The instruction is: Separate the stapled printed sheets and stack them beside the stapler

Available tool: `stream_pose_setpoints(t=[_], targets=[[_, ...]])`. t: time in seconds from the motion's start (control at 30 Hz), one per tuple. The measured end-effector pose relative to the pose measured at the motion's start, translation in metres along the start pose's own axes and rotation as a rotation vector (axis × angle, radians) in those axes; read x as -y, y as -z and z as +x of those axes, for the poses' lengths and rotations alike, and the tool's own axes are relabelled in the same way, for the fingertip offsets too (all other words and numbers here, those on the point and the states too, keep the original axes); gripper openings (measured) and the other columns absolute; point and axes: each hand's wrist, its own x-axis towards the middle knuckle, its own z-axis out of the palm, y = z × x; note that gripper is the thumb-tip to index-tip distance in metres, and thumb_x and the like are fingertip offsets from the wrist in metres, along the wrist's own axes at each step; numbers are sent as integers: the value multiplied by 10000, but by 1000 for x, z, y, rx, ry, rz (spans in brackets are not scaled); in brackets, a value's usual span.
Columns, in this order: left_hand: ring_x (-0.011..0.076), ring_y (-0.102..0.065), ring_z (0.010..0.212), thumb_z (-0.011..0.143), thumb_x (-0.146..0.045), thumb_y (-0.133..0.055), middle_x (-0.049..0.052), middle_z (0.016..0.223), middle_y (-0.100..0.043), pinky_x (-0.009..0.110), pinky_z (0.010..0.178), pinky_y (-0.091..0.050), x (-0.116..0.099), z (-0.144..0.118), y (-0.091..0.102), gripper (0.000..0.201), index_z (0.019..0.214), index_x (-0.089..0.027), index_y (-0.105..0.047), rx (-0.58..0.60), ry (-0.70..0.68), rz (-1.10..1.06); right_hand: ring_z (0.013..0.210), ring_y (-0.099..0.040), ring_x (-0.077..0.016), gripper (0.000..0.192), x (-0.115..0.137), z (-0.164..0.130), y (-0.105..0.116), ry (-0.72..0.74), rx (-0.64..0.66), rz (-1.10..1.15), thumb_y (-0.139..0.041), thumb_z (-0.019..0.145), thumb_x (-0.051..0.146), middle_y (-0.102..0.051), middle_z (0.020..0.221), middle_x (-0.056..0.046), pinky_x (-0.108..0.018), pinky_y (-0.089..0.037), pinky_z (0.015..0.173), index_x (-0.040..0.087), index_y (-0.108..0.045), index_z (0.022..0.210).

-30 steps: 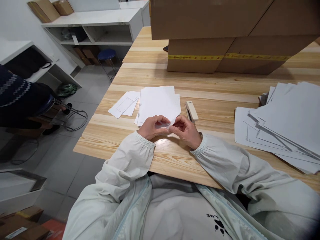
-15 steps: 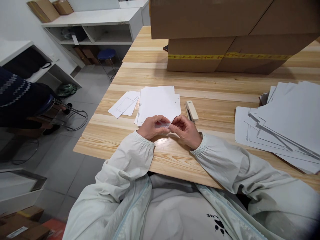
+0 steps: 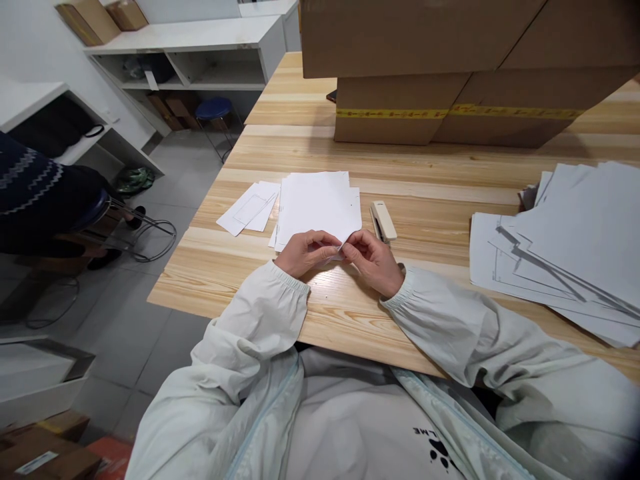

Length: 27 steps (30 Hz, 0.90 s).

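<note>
Our left hand and right hand seem to pinch the paper stack by its near edge, which we should grip lightly and evenly.

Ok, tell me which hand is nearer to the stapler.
The right hand. It is just below the stapler in the picture, at the edge of the paper stack; the left hand is farther off to the left.
</note>
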Motion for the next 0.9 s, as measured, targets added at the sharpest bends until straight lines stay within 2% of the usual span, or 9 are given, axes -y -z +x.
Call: stream_pose_setpoints(t=[0.17,0.6,0.77,0.9], targets=[[166,-654,812,760,-414,-705,62,896,-743,315,782,-504,-1,0,1,301,913,-156,-728,8,16,7,769,-614,-151,295,2,0,1,7,23,2,-572,907,498,-644,843,-31,-331,-513,748,204,-567,887],[166,-634,803,810,-399,-605,41,857,-720,310,776,-485,0,1,2,264,865,-167,-717,-3,-19,32,753,-611,-150,349,0,0,0,-42,22,87,-562,893,563,-621,798,-19,-316,-549,692,215,-552,867],[170,-628,790,749,-330,-660,50,872,-710,305,751,-487,-3,-3,0,229,888,-151,-685,6,-34,121,744,-631,-156,377,4,0,0,-84,-12,116,-549,885,597,-621,806,-21,-317,-572,662,222,-526,856],[164,-616,767,766,-242,-605,42,852,-708,306,730,-490,-5,-7,-5,130,860,-177,-666,-120,-122,290,705,-632,-151,387,9,-1,-1,-150,-129,174,-567,862,611,-596,823,-9,-280,-557,566,239,-479,922]])
